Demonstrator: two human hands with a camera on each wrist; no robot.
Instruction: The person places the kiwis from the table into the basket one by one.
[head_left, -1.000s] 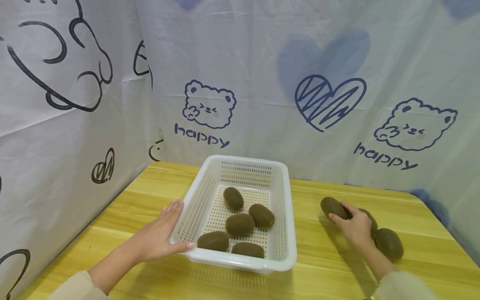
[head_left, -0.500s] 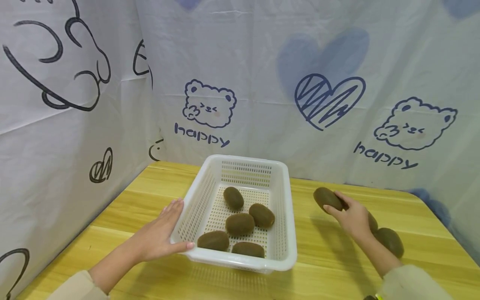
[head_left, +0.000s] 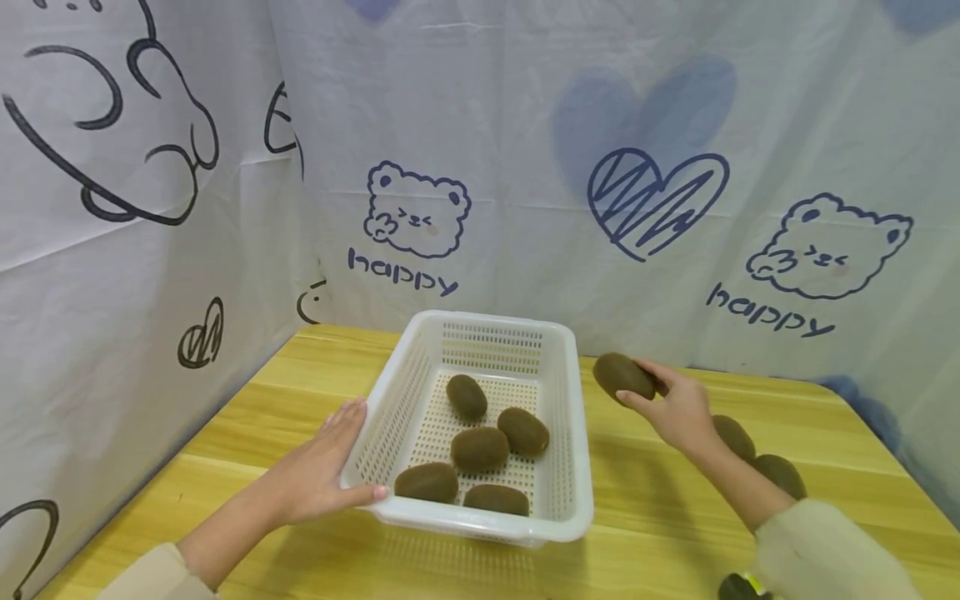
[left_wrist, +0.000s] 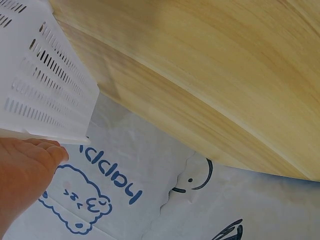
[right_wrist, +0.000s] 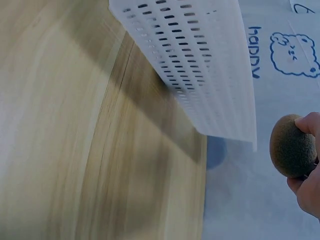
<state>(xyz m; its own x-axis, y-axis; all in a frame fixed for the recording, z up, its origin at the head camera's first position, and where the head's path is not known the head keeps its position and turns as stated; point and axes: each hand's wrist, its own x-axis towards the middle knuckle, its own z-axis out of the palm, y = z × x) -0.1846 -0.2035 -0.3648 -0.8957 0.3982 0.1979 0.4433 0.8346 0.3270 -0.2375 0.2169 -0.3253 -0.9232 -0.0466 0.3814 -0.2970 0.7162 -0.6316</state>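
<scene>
Kiwifruit (head_left: 622,377) pinched in my right hand (head_left: 681,410), beside the basket (head_left: 487,518) my spread left hand (head_left: 318,475) touches, suggests the carrying step, next probably needing lowering inside.

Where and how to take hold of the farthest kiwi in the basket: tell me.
Probably across the narrow middle of the farthest kiwi, from above: it is elongated, lies on its side, and the walls of the basket surround it.
</scene>
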